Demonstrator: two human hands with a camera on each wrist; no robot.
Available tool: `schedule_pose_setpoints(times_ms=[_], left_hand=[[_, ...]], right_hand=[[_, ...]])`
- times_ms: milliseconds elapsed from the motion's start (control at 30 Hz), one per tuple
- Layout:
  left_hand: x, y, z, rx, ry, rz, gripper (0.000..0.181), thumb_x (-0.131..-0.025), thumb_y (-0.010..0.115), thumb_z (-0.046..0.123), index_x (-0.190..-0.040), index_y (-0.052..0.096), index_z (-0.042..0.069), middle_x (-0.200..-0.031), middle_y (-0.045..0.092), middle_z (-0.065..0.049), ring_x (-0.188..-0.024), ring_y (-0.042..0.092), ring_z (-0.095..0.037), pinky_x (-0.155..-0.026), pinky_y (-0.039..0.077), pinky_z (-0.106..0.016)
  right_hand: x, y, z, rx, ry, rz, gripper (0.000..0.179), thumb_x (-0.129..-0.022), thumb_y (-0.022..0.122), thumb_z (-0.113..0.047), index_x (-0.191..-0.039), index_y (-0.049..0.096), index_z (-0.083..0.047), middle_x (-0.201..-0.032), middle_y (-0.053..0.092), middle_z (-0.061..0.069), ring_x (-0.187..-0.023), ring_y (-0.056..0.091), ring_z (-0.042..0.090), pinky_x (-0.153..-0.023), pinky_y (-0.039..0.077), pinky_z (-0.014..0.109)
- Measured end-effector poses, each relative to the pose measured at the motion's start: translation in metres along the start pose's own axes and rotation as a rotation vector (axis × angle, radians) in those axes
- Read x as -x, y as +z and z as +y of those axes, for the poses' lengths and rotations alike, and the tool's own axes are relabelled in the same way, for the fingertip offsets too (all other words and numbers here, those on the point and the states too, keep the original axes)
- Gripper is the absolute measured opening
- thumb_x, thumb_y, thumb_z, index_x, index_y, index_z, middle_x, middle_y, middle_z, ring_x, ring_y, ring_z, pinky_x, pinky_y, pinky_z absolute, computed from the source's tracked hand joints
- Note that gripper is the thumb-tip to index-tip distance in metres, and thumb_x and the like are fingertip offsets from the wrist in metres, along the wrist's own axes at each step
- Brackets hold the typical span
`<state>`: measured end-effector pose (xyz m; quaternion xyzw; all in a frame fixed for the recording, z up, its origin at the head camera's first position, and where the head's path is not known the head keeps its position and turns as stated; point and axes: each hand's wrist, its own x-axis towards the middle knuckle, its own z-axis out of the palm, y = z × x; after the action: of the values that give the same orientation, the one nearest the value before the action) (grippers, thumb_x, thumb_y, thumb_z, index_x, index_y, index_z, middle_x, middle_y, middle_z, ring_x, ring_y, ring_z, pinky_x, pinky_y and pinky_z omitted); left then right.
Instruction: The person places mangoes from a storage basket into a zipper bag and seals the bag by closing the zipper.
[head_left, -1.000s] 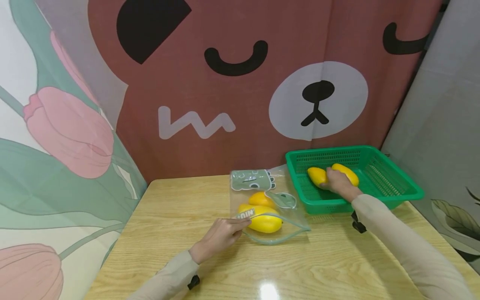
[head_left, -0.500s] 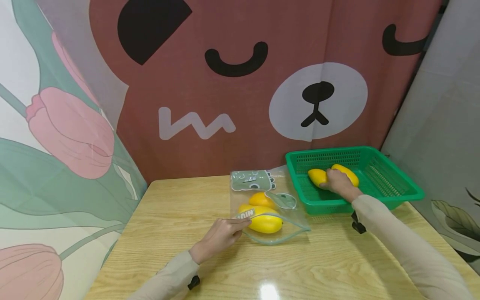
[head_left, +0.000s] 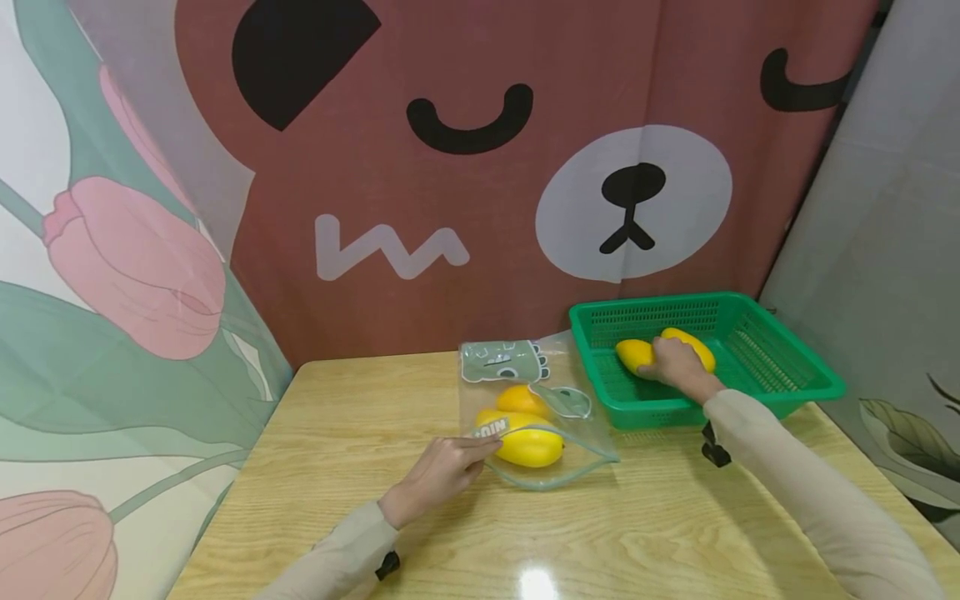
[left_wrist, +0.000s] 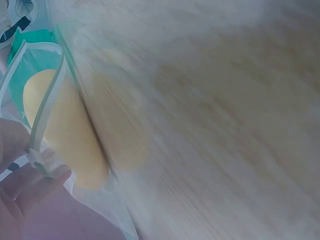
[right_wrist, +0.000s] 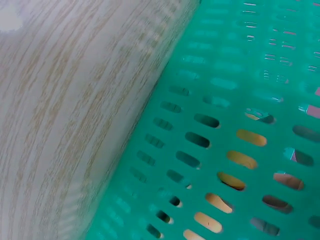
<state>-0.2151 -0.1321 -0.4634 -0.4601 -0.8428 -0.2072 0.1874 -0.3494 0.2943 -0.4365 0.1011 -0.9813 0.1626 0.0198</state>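
Note:
My left hand (head_left: 438, 475) pinches the left side of the mouth of a clear zip bag (head_left: 592, 437). The bag lies flat with its mouth towards me and carries green cartoon prints. Inside it are a yellow mango (head_left: 531, 446) and a more orange mango (head_left: 521, 398) behind. In the left wrist view, thumb and fingers (left_wrist: 35, 192) hold the bag's rim beside a mango (left_wrist: 75, 135). My right hand (head_left: 678, 367) reaches into a green basket (head_left: 630, 412) and grips the left mango (head_left: 633, 354); its fingertips are hidden. Another mango (head_left: 690, 346) lies just behind that hand.
The basket's slotted wall (right_wrist: 200, 145) blocks most of the right wrist view. A wooden table (head_left: 360, 400) bears everything, with a bear-print curtain (head_left: 480, 308) along its back edge. Grey cloth (head_left: 885, 275) hangs beyond the basket on the right.

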Motion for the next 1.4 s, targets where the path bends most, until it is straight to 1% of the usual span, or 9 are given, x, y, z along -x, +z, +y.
schedule_pose_setpoints(times_ms=[67,300,500,767,933,1067,1200,1267,1400], left_hand=[[0.0,0.0,0.0,-0.006,0.001,0.001,0.044,-0.079,0.07,-0.012,-0.119,0.071,0.005,-0.12,0.068,-0.008,-0.103,0.068,-0.019,-0.072,0.055,-0.017],[0.0,-0.001,0.001,-0.009,-0.001,0.003,0.043,-0.079,0.069,-0.012,-0.119,0.072,0.005,-0.12,0.069,-0.008,-0.1,0.069,-0.018,-0.068,0.053,-0.014],[0.0,-0.001,0.001,-0.019,-0.001,0.002,0.043,-0.079,0.069,-0.012,-0.119,0.072,0.004,-0.119,0.069,-0.008,-0.101,0.069,-0.018,-0.071,0.055,-0.018],[0.0,-0.001,0.0,-0.015,0.0,0.002,0.043,-0.079,0.069,-0.012,-0.119,0.072,0.005,-0.119,0.069,-0.008,-0.098,0.07,-0.018,-0.064,0.051,-0.012],[0.0,-0.002,0.001,-0.019,-0.001,-0.001,0.043,-0.079,0.07,-0.012,-0.119,0.072,0.005,-0.12,0.069,-0.008,-0.098,0.07,-0.017,-0.063,0.051,-0.011],[0.0,-0.003,0.001,-0.018,-0.007,-0.005,0.044,-0.079,0.069,-0.012,-0.119,0.072,0.005,-0.12,0.069,-0.008,-0.098,0.07,-0.017,-0.066,0.053,-0.013],[0.0,-0.003,0.002,-0.024,-0.007,-0.006,0.044,-0.079,0.07,-0.012,-0.119,0.072,0.006,-0.12,0.069,-0.007,-0.101,0.069,-0.018,-0.07,0.055,-0.017],[0.0,-0.003,0.001,-0.025,-0.006,-0.005,0.043,-0.079,0.07,-0.012,-0.119,0.072,0.006,-0.12,0.069,-0.007,-0.102,0.068,-0.018,-0.07,0.055,-0.018],[0.0,-0.003,0.001,-0.029,-0.002,-0.003,0.043,-0.079,0.07,-0.011,-0.118,0.072,0.006,-0.119,0.069,-0.007,-0.101,0.068,-0.018,-0.07,0.055,-0.018]], right_hand=[[0.001,-0.001,-0.002,-0.007,-0.001,0.007,0.036,-0.085,0.072,-0.023,-0.091,0.052,0.007,-0.067,0.047,0.01,-0.057,0.045,0.023,-0.051,0.037,0.033],[0.005,-0.004,-0.005,-0.018,0.011,0.03,0.036,-0.085,0.072,-0.023,-0.091,0.052,0.006,-0.066,0.047,0.009,-0.056,0.045,0.024,-0.052,0.038,0.034],[0.004,-0.005,-0.006,-0.006,0.016,0.045,0.038,-0.085,0.073,-0.025,-0.094,0.054,0.008,-0.068,0.049,0.01,-0.058,0.047,0.025,-0.053,0.039,0.035],[0.007,-0.008,-0.007,-0.005,-0.003,0.086,0.037,-0.085,0.074,-0.024,-0.092,0.055,0.008,-0.066,0.049,0.009,-0.057,0.047,0.024,-0.053,0.039,0.036],[0.008,-0.01,-0.008,-0.003,-0.018,0.131,0.036,-0.085,0.074,-0.023,-0.091,0.057,0.008,-0.066,0.049,0.009,-0.056,0.046,0.023,-0.053,0.039,0.037],[0.01,-0.011,-0.008,-0.004,-0.04,0.165,0.039,-0.084,0.073,-0.023,-0.096,0.059,0.012,-0.066,0.05,0.01,-0.055,0.046,0.023,-0.051,0.038,0.036],[0.011,-0.011,-0.007,-0.017,-0.061,0.196,0.048,-0.085,0.073,-0.022,-0.107,0.059,0.018,-0.067,0.053,0.011,-0.052,0.046,0.021,-0.048,0.038,0.034],[0.012,-0.012,-0.007,-0.024,-0.066,0.203,0.05,-0.085,0.073,-0.022,-0.111,0.058,0.019,-0.068,0.055,0.012,-0.052,0.047,0.021,-0.048,0.038,0.034],[0.013,-0.012,-0.006,-0.031,-0.068,0.21,0.05,-0.085,0.072,-0.021,-0.112,0.059,0.019,-0.07,0.056,0.013,-0.052,0.047,0.021,-0.047,0.039,0.033]])
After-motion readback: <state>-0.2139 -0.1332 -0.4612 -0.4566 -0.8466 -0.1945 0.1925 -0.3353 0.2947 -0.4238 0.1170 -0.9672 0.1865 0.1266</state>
